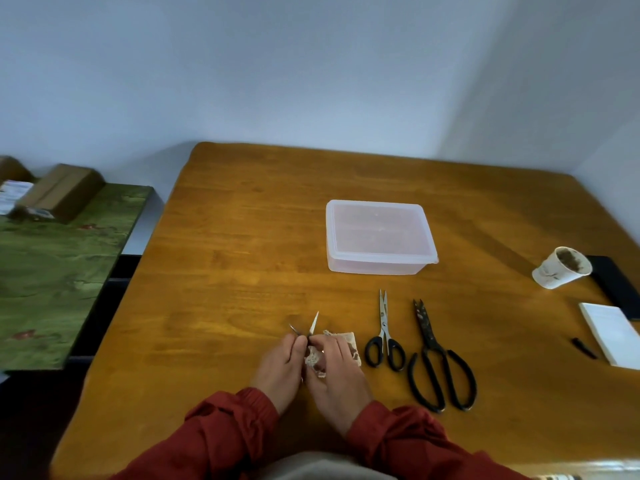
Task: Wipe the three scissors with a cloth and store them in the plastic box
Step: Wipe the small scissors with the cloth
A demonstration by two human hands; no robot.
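Low in the middle of the frame, the left hand (282, 362) grips the small scissors (309, 328) at the handle end. Its fingers are curled round them, and the blades are splayed apart, pointing up the frame. Against it on the right, the right hand (337, 374) pinches a stained cloth (348, 342) near the pivot.

Just right of the hands, the medium scissors (384, 337) and the large scissors (438, 362) lie flat on the table (225, 271). They are near each other but apart, with their tips toward the plastic box (379, 237). The box sits above them at centre with its lid on. A tilted paper cup (562, 268) and a white pad (609, 334) sit at the right edge.

The main danger, as I judge it, is the open blades. The cloth is bunched, so a stroke toward the bare tip could drag a finger along an edge. A slack left-hand grip could also let the scissors twist. Because the box is lidded, opening it with sharp scissors in hand invites a slip.
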